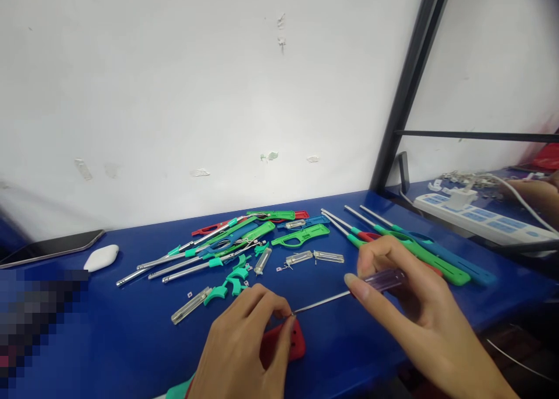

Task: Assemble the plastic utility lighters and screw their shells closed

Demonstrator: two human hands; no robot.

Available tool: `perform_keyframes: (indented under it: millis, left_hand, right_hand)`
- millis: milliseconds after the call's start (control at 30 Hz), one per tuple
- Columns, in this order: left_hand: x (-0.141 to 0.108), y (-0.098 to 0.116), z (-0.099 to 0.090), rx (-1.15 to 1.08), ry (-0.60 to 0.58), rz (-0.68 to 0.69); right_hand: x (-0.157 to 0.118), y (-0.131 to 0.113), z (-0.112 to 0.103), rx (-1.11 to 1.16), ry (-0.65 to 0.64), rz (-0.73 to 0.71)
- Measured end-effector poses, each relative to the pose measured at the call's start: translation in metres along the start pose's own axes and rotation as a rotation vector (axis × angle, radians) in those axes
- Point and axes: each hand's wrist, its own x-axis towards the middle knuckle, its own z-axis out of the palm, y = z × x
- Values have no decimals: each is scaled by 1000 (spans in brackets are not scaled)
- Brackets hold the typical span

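My right hand (406,306) grips the purple translucent handle of a screwdriver (323,302), its thin metal shaft pointing left. The shaft's tip meets the pinched thumb and forefinger of my left hand (248,341). Something tiny may sit in that pinch, too small to make out. Under my left hand lies a red long-necked lighter (297,341), mostly covered; its end with small dark holes shows, and a teal part peeks out by the wrist. Beyond my left hand are teal triggers (236,285) and a clear fuel tank (191,306).
Opened lighters with metal tubes (192,268) and a green handle shell (301,236) are heaped at the back. Closed lighters (437,259) lie right. A white earphone case (102,258) and phone (52,247) sit left. Past the black frame are a power strip (484,218) and another person's hand (533,195).
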Motion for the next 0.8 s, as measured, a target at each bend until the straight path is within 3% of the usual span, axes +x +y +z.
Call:
perform_keyframes:
  millis: [200,400,567,800]
  left_hand:
    - [0,-2,1,21,-4,33]
    - [-1,-3,3,24,-31,76]
    - [-2,-3,2,54,-72,92]
    - [-5,-9,5,88,-133,120]
  right_hand:
    - [0,2,-1,-19,-53,15]
    - [0,7,8,-16,32,-100]
    - [2,0,22,119,-53,-220]
    - [7,-6,35,258,-122,-239]
